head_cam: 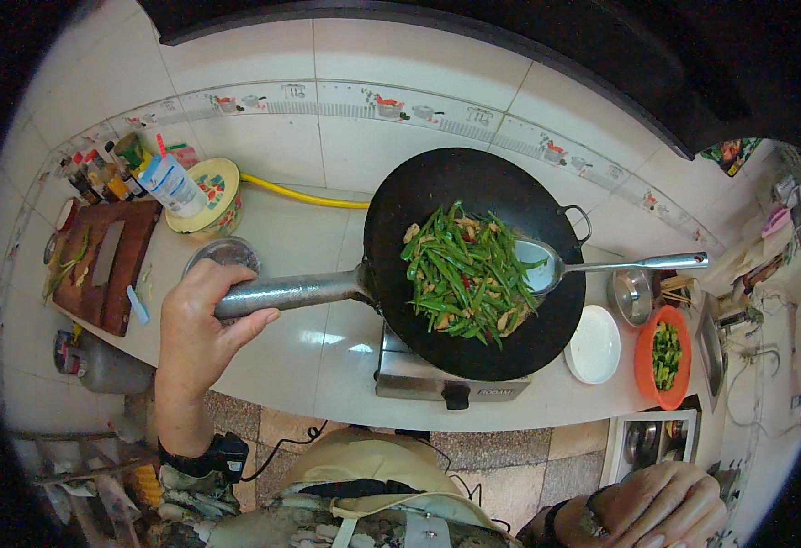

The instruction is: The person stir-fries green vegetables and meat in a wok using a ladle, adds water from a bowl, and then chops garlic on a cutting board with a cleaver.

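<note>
My left hand point(198, 322) is wrapped around the metal handle point(290, 293) of a black wok point(434, 178), which sits over a gas stove point(428, 373). In the wok lies a heap of sliced green peppers point(465, 274) mixed with pale meat strips and a few red bits. A metal cooking spatula point(619, 266) rests against the food, its handle jutting past the wok's right rim with no hand on it. My right hand point(654, 507) is low at the right near my body, back up with the fingers together; its palm side is hidden.
Right of the wok are a white plate point(592, 342), a steel bowl point(630, 298) and an orange basket point(645, 370) of chopped greens. At left are a wooden cutting board point(133, 253) with a cleaver point(107, 253), sauce bottles point(102, 175) and a lidded tub point(225, 219). A yellow hose point(304, 196) runs behind.
</note>
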